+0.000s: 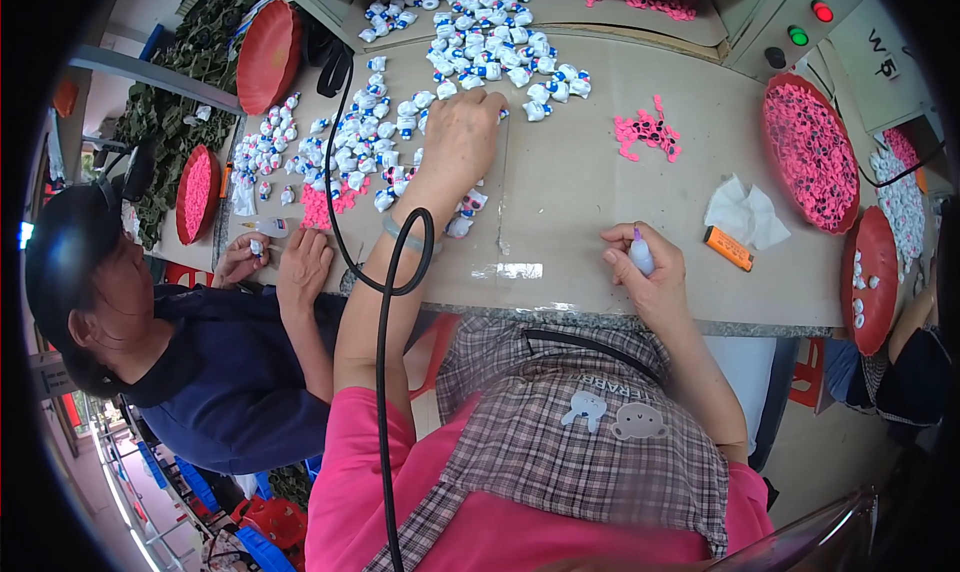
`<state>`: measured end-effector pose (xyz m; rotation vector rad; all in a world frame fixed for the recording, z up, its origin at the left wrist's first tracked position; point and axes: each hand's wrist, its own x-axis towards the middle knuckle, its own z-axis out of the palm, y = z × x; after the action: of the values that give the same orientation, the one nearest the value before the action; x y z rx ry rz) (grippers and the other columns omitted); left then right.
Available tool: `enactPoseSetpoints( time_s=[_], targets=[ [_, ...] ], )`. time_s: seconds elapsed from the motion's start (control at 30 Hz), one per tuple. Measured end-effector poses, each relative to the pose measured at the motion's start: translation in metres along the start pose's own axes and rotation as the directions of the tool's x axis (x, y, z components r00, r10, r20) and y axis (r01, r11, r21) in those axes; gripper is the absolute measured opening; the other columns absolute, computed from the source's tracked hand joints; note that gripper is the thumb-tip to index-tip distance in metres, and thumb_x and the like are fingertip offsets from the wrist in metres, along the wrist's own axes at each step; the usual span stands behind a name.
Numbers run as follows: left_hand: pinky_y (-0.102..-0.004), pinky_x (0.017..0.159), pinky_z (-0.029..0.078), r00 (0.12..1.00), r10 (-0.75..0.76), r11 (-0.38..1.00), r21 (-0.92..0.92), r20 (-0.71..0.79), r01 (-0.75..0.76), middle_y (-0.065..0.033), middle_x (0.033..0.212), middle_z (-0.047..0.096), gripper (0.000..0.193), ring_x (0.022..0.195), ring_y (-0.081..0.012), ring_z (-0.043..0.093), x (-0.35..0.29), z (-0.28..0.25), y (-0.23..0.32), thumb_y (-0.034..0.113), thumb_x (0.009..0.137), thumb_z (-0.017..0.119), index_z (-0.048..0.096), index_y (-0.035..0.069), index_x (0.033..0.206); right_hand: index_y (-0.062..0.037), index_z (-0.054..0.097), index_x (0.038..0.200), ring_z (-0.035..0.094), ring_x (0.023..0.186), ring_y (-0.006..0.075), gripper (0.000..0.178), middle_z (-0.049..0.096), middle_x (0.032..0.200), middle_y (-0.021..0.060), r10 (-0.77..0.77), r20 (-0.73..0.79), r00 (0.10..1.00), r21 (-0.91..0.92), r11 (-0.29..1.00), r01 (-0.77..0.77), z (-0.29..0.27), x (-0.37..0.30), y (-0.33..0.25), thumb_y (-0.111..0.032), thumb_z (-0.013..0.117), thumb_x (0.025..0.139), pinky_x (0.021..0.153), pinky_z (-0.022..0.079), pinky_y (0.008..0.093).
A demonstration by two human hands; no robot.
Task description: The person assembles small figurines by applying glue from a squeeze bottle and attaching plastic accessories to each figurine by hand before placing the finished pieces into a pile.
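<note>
My left hand (463, 137) reaches over the table, back upward, among many small white figurines (360, 137) with blue and pink parts. Its fingers are bent down and closed; what lies under the fingertips is hidden. My right hand (655, 277) rests near the table's front edge, closed around a small translucent squeeze bottle (641, 255) with a purple tip pointing up. A small heap of pink pieces (648, 135) with some dark ones lies beyond my right hand. More figurines (490, 47) spread up to the back shelf.
A black cable (383, 392) hangs across my left forearm. To the right are a crumpled white tissue (745, 212), an orange lighter-like object (729, 248) and red trays (853, 212). At left, a co-worker's hands (300, 269) work beside pink pieces (325, 204).
</note>
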<state>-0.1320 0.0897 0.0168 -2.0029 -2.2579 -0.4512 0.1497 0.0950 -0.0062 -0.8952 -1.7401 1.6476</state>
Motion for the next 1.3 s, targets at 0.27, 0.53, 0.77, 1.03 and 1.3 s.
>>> enactPoseSetpoints(
  time_s=[0.27, 0.53, 0.77, 1.03, 1.3],
  targets=[
    [-0.031, 0.081, 0.05, 0.973, -0.147, 0.394, -0.891, 0.18, 0.224, -0.0066, 0.103, 0.061, 0.028, 0.096, -0.0187, 0.061, -0.039, -0.028, 0.061, -0.002, 0.08, 0.065, 0.059, -0.001, 0.107, -0.0052, 0.049, 0.11, 0.051, 0.07, 0.007, 0.027, 0.055, 0.093, 0.0035, 0.052, -0.003, 0.999, 0.338, 0.94, -0.048, -0.012, 0.0, -0.006, 0.0, 0.058, 0.085, 0.057, 0.043, 0.0214],
    [-0.0268, 0.085, 0.049, 0.953, -0.035, -0.373, -0.889, 0.301, 0.267, -0.0111, 0.109, 0.06, 0.032, 0.102, -0.0183, 0.059, -0.084, -0.009, 0.103, 0.0, 0.082, 0.065, 0.058, -0.002, 0.113, -0.0032, 0.05, 0.114, 0.057, 0.077, 0.01, 0.033, 0.052, 0.104, 0.0053, -0.116, -0.026, 0.993, 0.191, 0.974, 0.119, -0.04, -0.009, -0.017, -0.003, 0.064, 0.084, 0.062, 0.045, 0.0204],
    [-0.0269, 0.082, 0.049, 0.931, 0.044, -0.543, -0.773, 0.363, 0.327, -0.0166, 0.114, 0.062, 0.03, 0.1, -0.0182, 0.061, -0.099, 0.002, 0.112, 0.005, 0.09, 0.058, 0.056, -0.002, 0.119, -0.0007, 0.053, 0.118, 0.059, 0.08, 0.0104, 0.045, 0.062, 0.093, 0.0073, -0.135, -0.26, 0.956, 0.263, 0.943, 0.204, -0.035, -0.018, -0.028, -0.006, 0.074, 0.079, 0.067, 0.048, 0.0219],
    [-0.0317, 0.092, 0.048, 0.922, -0.005, -0.526, -0.785, 0.387, 0.326, -0.018, 0.116, 0.061, 0.031, 0.104, -0.0201, 0.06, -0.102, 0.004, 0.118, 0.004, 0.09, 0.058, 0.055, -0.002, 0.12, 0.0029, 0.05, 0.126, 0.063, 0.076, 0.0139, 0.042, 0.065, 0.094, 0.0132, -0.354, -0.229, 0.907, -0.2, 0.929, 0.312, -0.03, -0.029, -0.041, -0.019, 0.061, 0.091, 0.067, 0.05, 0.0251],
    [-0.0337, 0.096, 0.048, 0.931, -0.008, -0.497, -0.809, 0.365, 0.313, -0.0184, 0.116, 0.061, 0.031, 0.11, -0.0214, 0.058, -0.102, 0.004, 0.118, 0.0, 0.088, 0.058, 0.055, -0.001, 0.119, 0.005, 0.053, 0.122, 0.066, 0.076, 0.02, 0.041, 0.065, 0.09, 0.0164, -0.573, -0.137, 0.808, -0.463, 0.758, 0.459, -0.028, -0.026, -0.036, -0.019, 0.063, 0.089, 0.063, 0.051, 0.028]
  ],
)
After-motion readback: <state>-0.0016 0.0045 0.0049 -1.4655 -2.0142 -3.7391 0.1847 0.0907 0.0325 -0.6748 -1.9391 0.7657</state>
